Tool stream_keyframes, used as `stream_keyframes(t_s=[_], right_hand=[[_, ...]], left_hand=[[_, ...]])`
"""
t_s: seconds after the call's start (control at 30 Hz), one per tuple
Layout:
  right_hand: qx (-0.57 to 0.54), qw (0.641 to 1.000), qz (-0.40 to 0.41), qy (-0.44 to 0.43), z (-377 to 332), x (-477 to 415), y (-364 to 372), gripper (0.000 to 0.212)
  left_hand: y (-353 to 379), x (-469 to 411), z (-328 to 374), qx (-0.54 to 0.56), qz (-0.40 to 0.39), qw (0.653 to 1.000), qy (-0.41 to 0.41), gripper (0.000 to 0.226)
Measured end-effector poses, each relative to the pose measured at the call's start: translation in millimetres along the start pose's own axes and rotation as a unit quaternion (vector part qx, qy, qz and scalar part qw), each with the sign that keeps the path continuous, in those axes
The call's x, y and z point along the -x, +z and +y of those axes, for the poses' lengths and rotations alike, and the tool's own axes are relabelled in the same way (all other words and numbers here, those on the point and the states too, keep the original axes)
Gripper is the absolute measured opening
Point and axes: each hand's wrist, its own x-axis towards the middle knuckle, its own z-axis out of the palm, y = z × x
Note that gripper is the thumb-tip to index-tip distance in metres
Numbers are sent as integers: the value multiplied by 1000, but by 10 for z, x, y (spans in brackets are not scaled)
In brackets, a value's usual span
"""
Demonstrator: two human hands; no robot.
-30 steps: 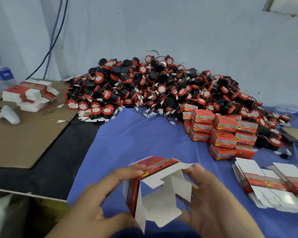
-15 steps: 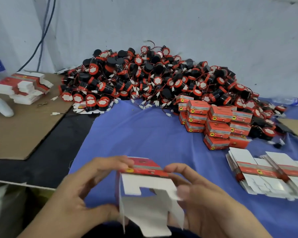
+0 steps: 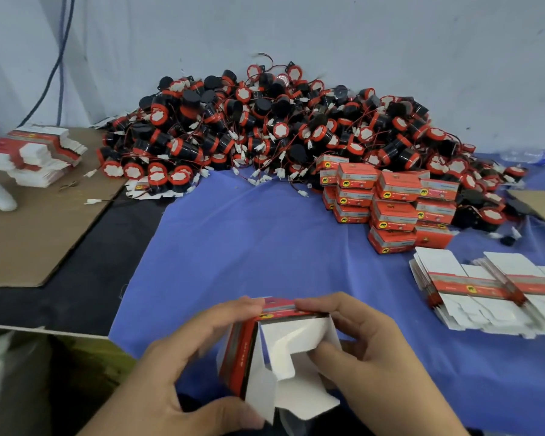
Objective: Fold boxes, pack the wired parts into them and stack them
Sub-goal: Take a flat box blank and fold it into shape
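A person's two hands grip a half-folded red carton (image 3: 283,338) low over a blue cloth (image 3: 249,240), its white end flaps open toward the camera. The left hand (image 3: 186,363) curls its fingers over the carton's top edge, with the thumb under the lower flap. The right hand (image 3: 375,357) hooks its fingers over the top right corner and sets its thumb on a white flap. The carton sits between the two palms, touching both.

A yellow round badge with a dark animal figure shows on the carton's top edge. The lettering beside it is too blurred to read. The same badge marks the stack of closed boxes (image 3: 390,202) well beyond the right hand, where the white print is also unreadable.

Behind the stack, a heap of black-and-red wired parts (image 3: 280,127) lies against the wall. Flat box blanks (image 3: 485,287) fan out near the right hand, and more blanks (image 3: 35,152) rest on a cardboard sheet (image 3: 35,234) far left.
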Motion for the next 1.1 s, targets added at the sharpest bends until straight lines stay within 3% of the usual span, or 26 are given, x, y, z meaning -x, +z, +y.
stream_keyframes(t_s=[0.1,0.17,0.43,0.63,0.8,0.93,1.0,1.1], right_hand=[[-79,991,-91,51,-13,42,-93,43],[-130,981,-110,92,-11,64,-139,49],[-106,991,-41,70,15,47,-66,28],[2,997,56,45,111,39,126,13],[-12,998,47,46,116,31,77,13],[22,998,57,23,109,58,130,15],[7,1000,14,16,97,83,111,19],[-98,985,-135,54,31,129,-34,35]], left_hand=[[7,59,-13,16,28,999,26,88],[-8,53,-32,0,33,999,35,88],[103,49,-35,25,27,999,16,83],[267,22,-47,-8,100,995,17,85],[187,48,-120,69,12,998,9,94],[338,-54,-157,53,129,989,47,68],[423,-87,-171,40,188,979,71,51],[399,-82,-180,76,225,969,66,38]])
